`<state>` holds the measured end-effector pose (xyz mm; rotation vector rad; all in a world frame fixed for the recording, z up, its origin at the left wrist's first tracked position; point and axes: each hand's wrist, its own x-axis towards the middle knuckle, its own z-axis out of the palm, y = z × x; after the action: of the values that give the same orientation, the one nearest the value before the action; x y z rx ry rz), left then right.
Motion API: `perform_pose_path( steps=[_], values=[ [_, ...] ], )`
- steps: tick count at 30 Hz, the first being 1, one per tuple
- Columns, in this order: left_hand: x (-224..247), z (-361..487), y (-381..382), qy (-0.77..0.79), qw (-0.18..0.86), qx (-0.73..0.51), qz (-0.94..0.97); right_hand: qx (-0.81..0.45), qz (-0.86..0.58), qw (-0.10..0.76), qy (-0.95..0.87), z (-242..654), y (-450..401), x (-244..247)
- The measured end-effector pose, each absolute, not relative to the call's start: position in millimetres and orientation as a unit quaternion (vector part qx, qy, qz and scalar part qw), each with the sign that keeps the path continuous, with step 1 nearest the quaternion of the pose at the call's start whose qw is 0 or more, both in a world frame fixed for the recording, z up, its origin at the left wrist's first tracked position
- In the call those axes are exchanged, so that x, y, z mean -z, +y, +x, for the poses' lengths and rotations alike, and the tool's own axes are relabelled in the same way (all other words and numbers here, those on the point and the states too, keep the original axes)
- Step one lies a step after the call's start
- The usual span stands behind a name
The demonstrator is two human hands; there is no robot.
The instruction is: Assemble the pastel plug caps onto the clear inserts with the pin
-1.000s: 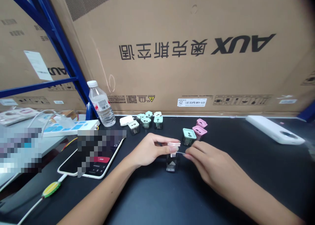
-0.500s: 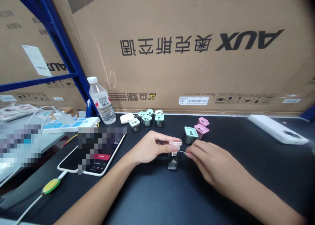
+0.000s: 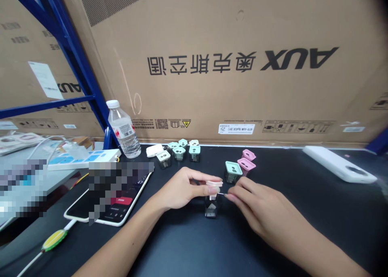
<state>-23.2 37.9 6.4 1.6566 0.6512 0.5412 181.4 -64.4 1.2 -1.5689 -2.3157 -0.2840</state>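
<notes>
My left hand (image 3: pixel 184 190) pinches a pale pink flat lid (image 3: pixel 214 184) between thumb and fingers. Just below that lid stands a small clear square cartridge (image 3: pixel 212 207) with a dark inside, on the black table top (image 3: pixel 182 244). My right hand (image 3: pixel 260 208) comes in from the right, its fingertips pinching a thin metal pin (image 3: pixel 221 194). The pin's tip reaches the pink lid's underside, close to my left thumb. Where the tip ends is partly hidden by my fingers.
A mint-lidded cartridge (image 3: pixel 233 172) and several pink lids (image 3: pixel 247 159) stand behind my right hand. More cartridges (image 3: pixel 178 151) cluster farther back, beside a water bottle (image 3: pixel 123 129). A phone (image 3: pixel 121 206), power strip (image 3: pixel 81 160) and white flat device (image 3: pixel 339 163) lie around.
The whole view has tilted and shifted slightly as my head moved. My hands, the pink lid and the pin keep nearly the same hold above the cartridge.
</notes>
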Motion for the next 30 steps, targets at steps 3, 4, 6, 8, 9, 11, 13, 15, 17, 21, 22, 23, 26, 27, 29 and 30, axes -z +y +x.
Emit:
perform_pose_path(
  steps=[3, 4, 6, 8, 9, 11, 13, 15, 17, 21, 22, 23, 26, 27, 29, 30],
  values=[
    [-6.9, -22.9, 37.5, 0.280, 0.594, -0.235, 0.717, 0.100, -0.545, 0.175, -0.814, 181.7, -63.9, -1.7],
    [-7.1, -22.8, 37.4, 0.280, 0.594, -0.236, 0.717, 0.101, -0.544, 0.178, -0.813, 181.7, -63.9, -1.5],
    [-7.3, -22.9, 37.1, 0.279, 0.595, -0.236, 0.716, 0.102, -0.549, 0.177, -0.811, 181.4, -64.2, -0.8],
    [-7.1, -23.0, 37.2, 0.279, 0.597, -0.235, 0.715, 0.104, -0.553, 0.170, -0.809, 181.2, -64.7, -0.1],
    [-6.8, -23.1, 37.4, 0.279, 0.598, -0.235, 0.714, 0.106, -0.553, 0.165, -0.810, 181.2, -65.0, 0.0],
    [-6.0, -23.4, 37.8, 0.280, 0.596, -0.235, 0.715, 0.114, -0.550, 0.162, -0.811, 181.9, -65.2, -0.1],
    [-5.5, -23.8, 38.3, 0.279, 0.597, -0.236, 0.714, 0.120, -0.548, 0.169, -0.810, 183.1, -65.0, -0.3],
    [-5.7, -24.3, 38.7, 0.279, 0.603, -0.236, 0.709, 0.118, -0.549, 0.165, -0.811, 184.3, -64.4, -0.1],
    [-6.7, -24.8, 39.0, 0.281, 0.607, -0.237, 0.704, 0.106, -0.553, 0.135, -0.815, 184.9, -63.9, 0.6],
    [-9.2, -25.7, 38.8, 0.285, 0.606, -0.240, 0.703, 0.072, -0.561, 0.092, -0.820, 184.2, -63.8, 1.6],
    [-9.5, -25.7, 38.6, 0.285, 0.606, -0.239, 0.704, 0.068, -0.563, 0.096, -0.818, 184.1, -63.9, 1.5],
    [-9.6, -25.8, 38.4, 0.285, 0.605, -0.237, 0.705, 0.066, -0.564, 0.100, -0.817, 184.0, -64.0, 1.3],
    [-9.4, -25.5, 38.1, 0.285, 0.598, -0.234, 0.711, 0.062, -0.564, 0.096, -0.818, 184.3, -64.4, -0.6],
    [-9.2, -25.3, 38.2, 0.285, 0.596, -0.234, 0.714, 0.061, -0.560, 0.093, -0.821, 184.6, -64.5, -1.6],
    [-8.9, -25.1, 38.6, 0.284, 0.592, -0.235, 0.717, 0.063, -0.547, 0.104, -0.828, 185.5, -64.9, -3.5],
    [-8.7, -25.0, 38.8, 0.283, 0.591, -0.235, 0.718, 0.068, -0.539, 0.118, -0.831, 186.1, -65.0, -4.2]
  ],
)
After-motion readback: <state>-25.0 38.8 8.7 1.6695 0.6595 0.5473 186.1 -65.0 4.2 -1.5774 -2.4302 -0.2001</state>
